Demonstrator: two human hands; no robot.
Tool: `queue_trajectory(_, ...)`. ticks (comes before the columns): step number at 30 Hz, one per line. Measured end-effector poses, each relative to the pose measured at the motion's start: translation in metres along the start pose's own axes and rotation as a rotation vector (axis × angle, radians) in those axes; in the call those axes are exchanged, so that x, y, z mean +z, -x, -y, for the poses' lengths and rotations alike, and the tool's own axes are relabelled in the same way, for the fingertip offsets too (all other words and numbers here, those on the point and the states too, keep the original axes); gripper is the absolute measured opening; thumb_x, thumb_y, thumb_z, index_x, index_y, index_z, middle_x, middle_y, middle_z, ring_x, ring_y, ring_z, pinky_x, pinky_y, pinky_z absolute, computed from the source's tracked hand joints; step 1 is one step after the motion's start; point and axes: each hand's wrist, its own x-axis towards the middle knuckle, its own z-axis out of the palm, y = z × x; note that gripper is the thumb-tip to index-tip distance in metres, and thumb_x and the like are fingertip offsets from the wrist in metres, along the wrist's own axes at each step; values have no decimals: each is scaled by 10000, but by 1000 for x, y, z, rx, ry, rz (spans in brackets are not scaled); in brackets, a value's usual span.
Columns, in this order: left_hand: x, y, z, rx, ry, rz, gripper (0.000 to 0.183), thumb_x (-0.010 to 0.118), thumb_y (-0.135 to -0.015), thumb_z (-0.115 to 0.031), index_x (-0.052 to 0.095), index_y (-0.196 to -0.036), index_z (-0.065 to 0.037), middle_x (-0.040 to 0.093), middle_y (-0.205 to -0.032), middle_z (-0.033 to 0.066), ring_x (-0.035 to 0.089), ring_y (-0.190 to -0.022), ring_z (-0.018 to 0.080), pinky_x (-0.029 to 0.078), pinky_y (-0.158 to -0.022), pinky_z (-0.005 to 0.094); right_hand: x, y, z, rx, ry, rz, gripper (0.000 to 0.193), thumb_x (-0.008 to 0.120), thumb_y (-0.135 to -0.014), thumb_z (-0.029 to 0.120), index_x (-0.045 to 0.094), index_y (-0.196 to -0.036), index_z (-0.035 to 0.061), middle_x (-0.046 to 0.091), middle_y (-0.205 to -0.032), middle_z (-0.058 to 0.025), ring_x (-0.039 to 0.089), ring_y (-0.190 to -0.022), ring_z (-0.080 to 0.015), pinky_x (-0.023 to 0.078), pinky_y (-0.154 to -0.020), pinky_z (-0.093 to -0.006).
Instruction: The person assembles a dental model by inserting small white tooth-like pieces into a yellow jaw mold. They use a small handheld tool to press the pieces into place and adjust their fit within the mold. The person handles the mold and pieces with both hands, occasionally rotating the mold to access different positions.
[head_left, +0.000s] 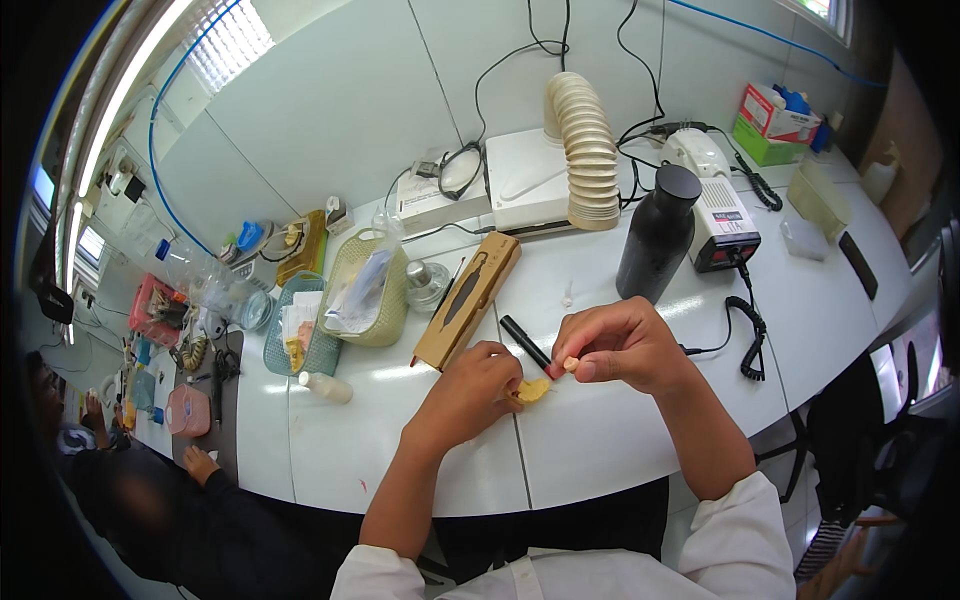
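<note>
My left hand (470, 393) is closed around a small yellow piece (533, 390) with an uneven edge, held just above the white table. To its right, my right hand (625, 345) pinches a tiny peach-coloured piece (571, 364) between thumb and fingertip. The two pieces are a short way apart. Just beyond them lies a black marker-like stick (524, 341), its near end close to my right fingertips. A long brown cardboard box (468, 300) rests behind my left hand.
A tall black bottle (658, 235) stands beyond my right hand, beside a white control box (722, 225) with a coiled cord. Left of the cardboard box are a glass jar (427, 288), a green basket (375, 325) and a small white bottle (326, 388). Another person (180, 510) sits at left.
</note>
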Motion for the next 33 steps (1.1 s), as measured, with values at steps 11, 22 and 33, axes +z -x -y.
queue_trajectory(11, -25, 14, -15, 211, 100, -516, 400, 827, -738, -40, 694, -1115, -52, 680, -1013, 110, 668, -936, 255, 543, -818, 342, 5, -7, -5, 246, 319, -39, 239, 743, -910, 229, 755, -1050, 37, 719, -909, -38, 597, -764, -75, 490, -674, -241)
queue_trajectory(22, -1, 9, -8, 327, 331, -543, 266, 778, -810, -40, 741, -1073, -45, 673, -944, 81, 665, -792, 172, 570, -706, 280, 21, -9, -24, 429, 297, -138, 265, 784, -870, 284, 776, -982, 44, 725, -854, -18, 606, -812, -80, 480, -772, -254)
queue_trajectory(33, 10, 17, 10, 124, 1485, -255, 173, 739, -861, -18, 674, -1021, -12, 680, -958, 144, 655, -812, 188, 545, -700, 309, -3, 37, 2, 388, 1613, -148, 408, 818, -761, 263, 698, -1100, 70, 661, -1039, -70, 606, -1005, -265, 497, -853, -369)
